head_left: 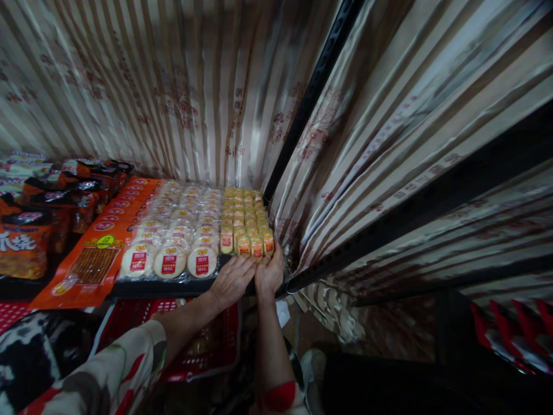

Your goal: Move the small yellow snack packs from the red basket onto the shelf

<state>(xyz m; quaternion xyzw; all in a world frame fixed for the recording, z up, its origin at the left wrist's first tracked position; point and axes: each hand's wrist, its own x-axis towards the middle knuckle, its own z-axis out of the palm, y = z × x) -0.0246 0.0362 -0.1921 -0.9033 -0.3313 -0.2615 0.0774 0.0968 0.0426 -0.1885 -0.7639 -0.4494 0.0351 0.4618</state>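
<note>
Small yellow snack packets (pixel 246 222) stand in tight rows at the right end of a dark shelf, with larger orange-labelled ones in front. Against the lower front of these packets is my left hand (pixel 234 281), its fingers bent and close together. My right hand (pixel 270 272) grips around the right front corner of the same block, its thumb side turned toward my left hand. The fingertips of both are partly hidden. Just left of them stand rows of round white rice crackers (pixel 202 262) in clear wrappers with red labels.
Farther left are flat orange bags of stick snacks (pixel 93 265) and puffy orange-black bags (pixel 23 245). A black upright post (pixel 302 115) rises at the shelf's back corner, before striped printed curtains (pixel 181 86). Below the shelf sits a red basket (pixel 216 346).
</note>
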